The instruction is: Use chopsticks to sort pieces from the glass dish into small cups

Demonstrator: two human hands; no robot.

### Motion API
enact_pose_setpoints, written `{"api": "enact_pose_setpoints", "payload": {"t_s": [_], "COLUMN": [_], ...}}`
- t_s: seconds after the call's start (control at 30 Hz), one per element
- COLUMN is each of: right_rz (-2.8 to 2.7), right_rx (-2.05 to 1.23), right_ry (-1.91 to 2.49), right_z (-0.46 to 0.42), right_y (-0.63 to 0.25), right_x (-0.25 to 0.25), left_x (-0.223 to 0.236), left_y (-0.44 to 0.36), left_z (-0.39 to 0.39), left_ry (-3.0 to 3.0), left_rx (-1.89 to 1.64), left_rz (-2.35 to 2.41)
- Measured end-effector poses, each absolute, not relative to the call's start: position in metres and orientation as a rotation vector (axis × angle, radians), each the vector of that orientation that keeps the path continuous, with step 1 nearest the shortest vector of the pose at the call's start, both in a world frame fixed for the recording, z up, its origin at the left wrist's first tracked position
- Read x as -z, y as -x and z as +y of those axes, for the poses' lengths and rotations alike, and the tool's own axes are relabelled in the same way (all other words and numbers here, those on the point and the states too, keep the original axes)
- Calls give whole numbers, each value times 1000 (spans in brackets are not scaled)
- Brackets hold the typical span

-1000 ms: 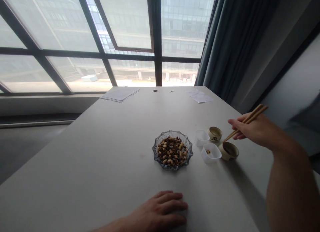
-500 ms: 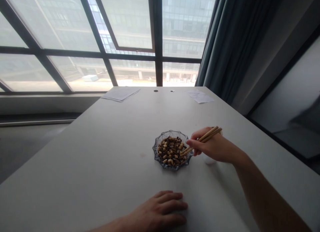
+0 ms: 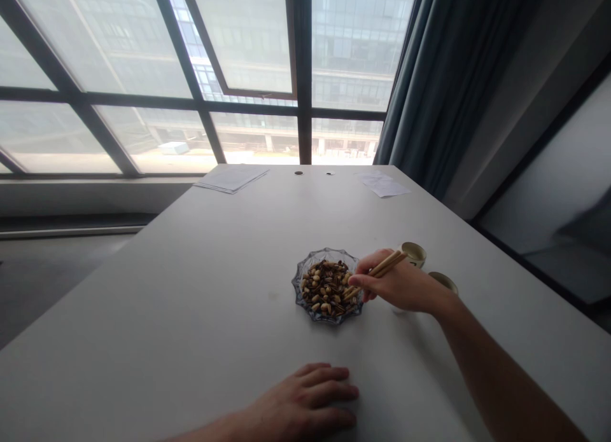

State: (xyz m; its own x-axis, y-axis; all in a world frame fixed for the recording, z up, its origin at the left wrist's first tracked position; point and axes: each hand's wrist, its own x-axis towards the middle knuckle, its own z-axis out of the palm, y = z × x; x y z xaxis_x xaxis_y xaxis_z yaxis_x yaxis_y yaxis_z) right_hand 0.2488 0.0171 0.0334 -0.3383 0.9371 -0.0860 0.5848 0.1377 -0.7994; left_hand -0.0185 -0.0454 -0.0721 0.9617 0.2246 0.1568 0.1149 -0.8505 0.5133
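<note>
My right hand [image 3: 389, 280] grips a pair of wooden chopsticks [image 3: 387, 264], their tips down among the nuts at the right side of a glass bowl [image 3: 305, 262]. The bowl has a scalloped, bluish rim. In it lies a mix of pistachios and dark striped seeds [image 3: 327, 288]. Whether the tips pinch a nut is too small to make out. Palm down on the table, my left hand [image 3: 310, 397] lies in front of the bowl with its fingers stretched out and nothing in them.
Behind my right hand stand two small cups, a greenish one [image 3: 413, 254] and another [image 3: 443, 282] partly hidden by my wrist. A whitish thing shows under the hand. Papers lie at the far left [image 3: 231, 179] and far right [image 3: 384, 184] of the white table [image 3: 191, 289].
My right hand has moved a little left and lower, the chopsticks going deeper over the bowl. Both cups behind it now show more. My left hand has stayed put.
</note>
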Motion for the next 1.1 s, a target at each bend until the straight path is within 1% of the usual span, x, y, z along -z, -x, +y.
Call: {"api": "enact_pose_setpoints", "payload": {"t_s": [0.37, 0.53, 0.73, 0.83, 0.93, 1.1], "right_rz": [-1951, -1921, -1779, -1620, -1471, -1364], "right_rx": [-1001, -962, -845, -692, -519, -509], "right_ry": [1469, 1515, 1644, 1721, 1859, 2003], "right_z": [16, 11, -8, -18, -22, -13], "right_y": [-247, -253, -298, -332, -360, -383], "right_x": [-34, -46, -77, -86, -88, -79], "left_x": [74, 76, 73, 71, 70, 71], "left_y": [19, 19, 18, 18, 18, 18], "left_z": [-46, -46, -46, -46, -46, -47], "left_ry": [-2579, -2580, -2578, -2565, -2554, -2546], "left_rx": [-320, -291, -238, -259, -268, -278], "left_rz": [243, 246, 256, 259, 264, 263]}}
